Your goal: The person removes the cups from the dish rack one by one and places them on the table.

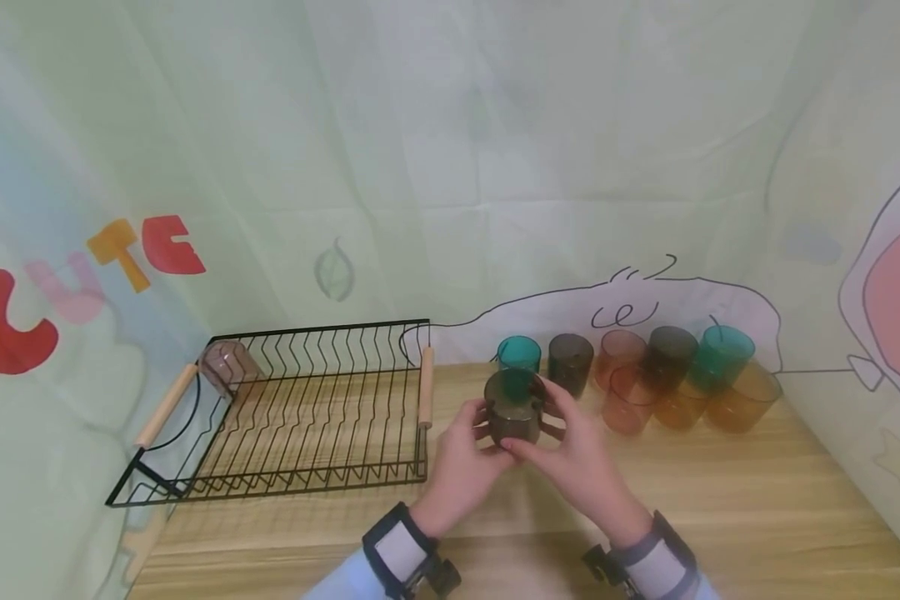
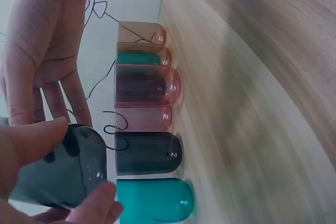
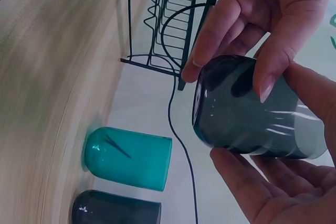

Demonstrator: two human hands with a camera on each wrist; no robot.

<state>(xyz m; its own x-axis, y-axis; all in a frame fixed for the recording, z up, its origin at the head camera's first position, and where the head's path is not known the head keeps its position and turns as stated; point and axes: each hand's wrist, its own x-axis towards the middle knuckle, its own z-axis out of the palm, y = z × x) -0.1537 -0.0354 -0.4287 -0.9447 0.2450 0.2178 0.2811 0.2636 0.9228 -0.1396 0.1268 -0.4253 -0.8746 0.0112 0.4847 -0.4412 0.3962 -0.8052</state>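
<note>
Both hands hold one dark grey see-through cup (image 1: 514, 421) above the wooden table. My left hand (image 1: 461, 467) grips its left side, thumb on the near side and fingers behind. From the right, my right hand (image 1: 585, 458) curls its fingers and thumb round the same cup. In the right wrist view the cup (image 3: 236, 111) appears sideways, with fingers of both hands on its wall. Just behind it in the head view stand a teal cup (image 1: 519, 350) and another dark grey cup (image 1: 570, 367).
A black wire dish rack (image 1: 318, 330) with wooden handles (image 1: 426, 387) stands on the left. One pinkish cup (image 1: 225, 367) sits in its far left corner. Several pink, amber, dark and teal cups (image 1: 727, 354) cluster at the back right, before a printed curtain (image 1: 495, 167).
</note>
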